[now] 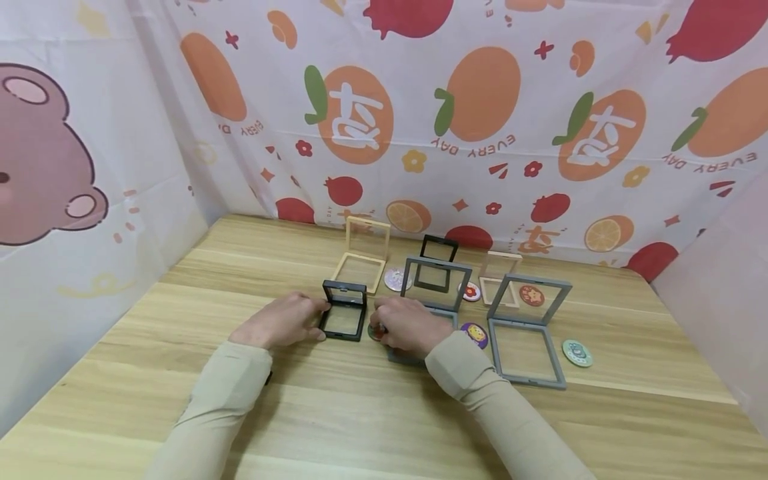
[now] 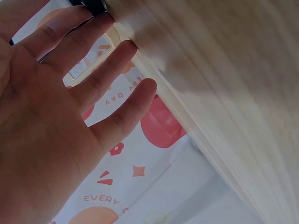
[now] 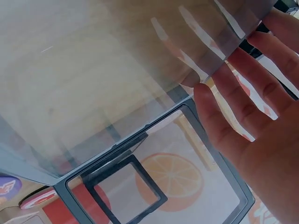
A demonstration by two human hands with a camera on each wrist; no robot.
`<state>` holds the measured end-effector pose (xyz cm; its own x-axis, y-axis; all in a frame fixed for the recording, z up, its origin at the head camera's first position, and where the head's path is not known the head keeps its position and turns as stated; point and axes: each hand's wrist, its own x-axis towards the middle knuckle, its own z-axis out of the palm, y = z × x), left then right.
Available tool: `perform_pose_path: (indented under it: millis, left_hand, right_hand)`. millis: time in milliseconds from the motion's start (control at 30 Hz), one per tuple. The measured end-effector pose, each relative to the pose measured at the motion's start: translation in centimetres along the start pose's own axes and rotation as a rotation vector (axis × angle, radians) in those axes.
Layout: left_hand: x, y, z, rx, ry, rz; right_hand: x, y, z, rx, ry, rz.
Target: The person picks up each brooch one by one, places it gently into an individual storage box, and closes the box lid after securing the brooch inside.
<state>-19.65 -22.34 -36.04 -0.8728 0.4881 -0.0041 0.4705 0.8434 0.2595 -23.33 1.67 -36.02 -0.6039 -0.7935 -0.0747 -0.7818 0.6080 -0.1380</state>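
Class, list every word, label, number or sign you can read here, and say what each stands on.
"EVERY DAY": repeated on the patterned back curtain.
White characters on some printed oranges: too stylised to read surely.
Round badges: any lettering is too small to read.
Display frames: no readable text.

At the far side, a white hanging cloth (image 1: 438,187), printed with big orange fruits (image 1: 483,93), round orange slices (image 1: 408,217), red fruits (image 1: 345,191), small flowers (image 1: 414,161) and the words "EVERY DAY" (image 1: 474,148). At the left, a pale cloth (image 1: 150,100) with a large pinkish-brown bear (image 1: 42,160), partly cut by the view. At the right, a pale plain cloth (image 1: 732,287). Below, a table (image 1: 336,427) with light wood grain.
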Motion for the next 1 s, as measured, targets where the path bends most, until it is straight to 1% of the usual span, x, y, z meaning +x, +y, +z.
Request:
perform_pose_path:
  millis: [167,400,633,767,1000]
  left_hand:
    - [0.2,0.13,0.01,-0.007,0.005,0.01]
    - [0.24,0.1,0.15,-0.019,-0.005,-0.007]
    - [0.17,0.02,0.08,-0.028,-0.001,0.0]
    - [0.11,0.01,0.04,-0.024,-0.005,-0.007]
    - [-0.04,0.01,-0.02,-0.015,0.0,-0.008]
  right_hand:
    - [-0.01,0.02,-0.11,-0.015,0.003,0.005]
    - [0.22,0.07,-0.05,-0.05,0.022,-0.019]
    - [0.2,-0.04,-0.23,-0.017,0.037,-0.008]
    - [0.17,-0.22,-0.3,0.005,0.046,-0.01]
    - [0.21,-0.31,-0.3,0.011,0.061,-0.006]
